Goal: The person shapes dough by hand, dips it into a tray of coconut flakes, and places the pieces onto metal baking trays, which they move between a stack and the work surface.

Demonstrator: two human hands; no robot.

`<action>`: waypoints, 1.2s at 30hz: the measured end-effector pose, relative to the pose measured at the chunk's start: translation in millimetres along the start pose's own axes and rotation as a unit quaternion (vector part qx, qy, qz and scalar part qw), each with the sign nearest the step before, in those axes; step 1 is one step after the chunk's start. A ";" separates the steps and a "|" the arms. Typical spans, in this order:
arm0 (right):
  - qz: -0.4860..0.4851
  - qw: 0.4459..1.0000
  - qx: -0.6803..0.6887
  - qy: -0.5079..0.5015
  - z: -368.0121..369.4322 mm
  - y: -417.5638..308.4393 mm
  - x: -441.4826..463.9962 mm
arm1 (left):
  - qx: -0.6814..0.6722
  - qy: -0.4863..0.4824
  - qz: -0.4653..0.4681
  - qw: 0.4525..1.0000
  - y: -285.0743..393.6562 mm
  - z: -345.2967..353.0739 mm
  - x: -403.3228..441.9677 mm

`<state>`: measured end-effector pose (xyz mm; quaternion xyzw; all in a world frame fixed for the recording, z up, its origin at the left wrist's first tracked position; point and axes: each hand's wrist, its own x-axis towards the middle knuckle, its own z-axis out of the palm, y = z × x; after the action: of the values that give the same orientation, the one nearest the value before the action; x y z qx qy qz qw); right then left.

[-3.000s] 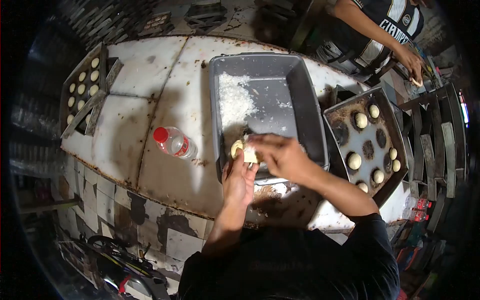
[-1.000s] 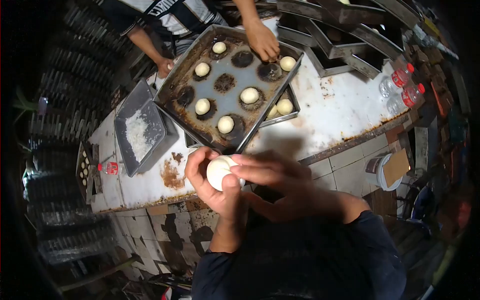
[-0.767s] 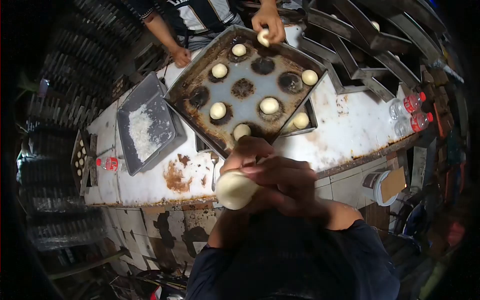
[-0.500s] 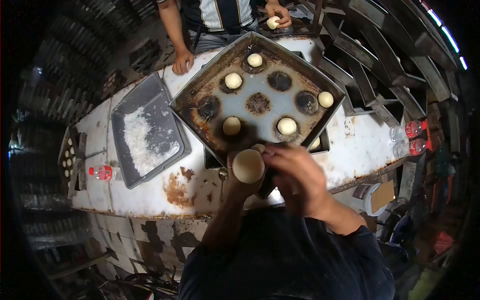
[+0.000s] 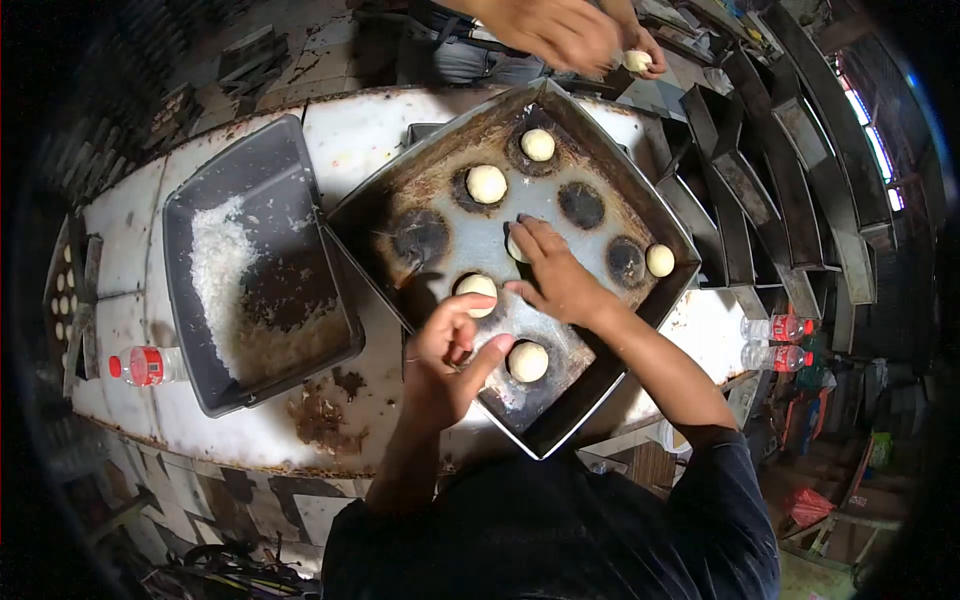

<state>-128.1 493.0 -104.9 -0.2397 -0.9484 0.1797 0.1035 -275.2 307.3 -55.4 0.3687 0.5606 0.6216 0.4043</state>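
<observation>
Inside a worn square metal pan [image 5: 405, 175] sit several pale, round dough balls, among them one at the back [image 5: 538, 145]. My right hand [image 5: 560, 283] reaches over the pan's middle. Its stretched fingers cover part of a dough ball [image 5: 515, 244], and the thumb is spread away from that ball. My left hand [image 5: 447, 355] is above the pan's left front edge, with fingers loosely bent, thumb apart and nothing held. Beside its fingers lies another dough ball [image 5: 477, 294], and a further dough ball [image 5: 528, 362] is right of the thumb. My right forearm hides part of the pan floor.
Left of the pan stands a grey plastic tub [image 5: 185, 290] with white flour-like crumbs. Bottles lie on the table, one at left [image 5: 148, 366], others at right [image 5: 778, 328]. Across the table, another person's hand [image 5: 560, 35] is near a small dough piece [image 5: 637, 61]. Metal pans [image 5: 745, 180] are stacked at right.
My hands have parted and are lower over the pan; the dough ball held close to the camera is out of them. A ball now sits at the pan's centre. The other person's hands came together.
</observation>
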 end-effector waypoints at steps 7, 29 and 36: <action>0.072 0.996 -0.034 -0.026 -67.8 -12.5 -17.2 | -0.091 0.096 0.053 0.990 11.3 -27.8 -25.6; -0.150 0.908 0.382 0.085 -85.4 -117.4 -169.9 | -0.172 -0.028 -0.064 0.983 15.4 73.9 -169.6; -0.052 0.872 0.462 0.154 -48.9 -192.8 -176.1 | -0.037 0.154 0.150 0.976 20.2 71.2 -193.4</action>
<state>-42.8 262.5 -4.3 -0.1393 -0.7406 0.5524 0.3563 -134.5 157.7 -29.2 0.3336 0.5311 0.7446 0.2284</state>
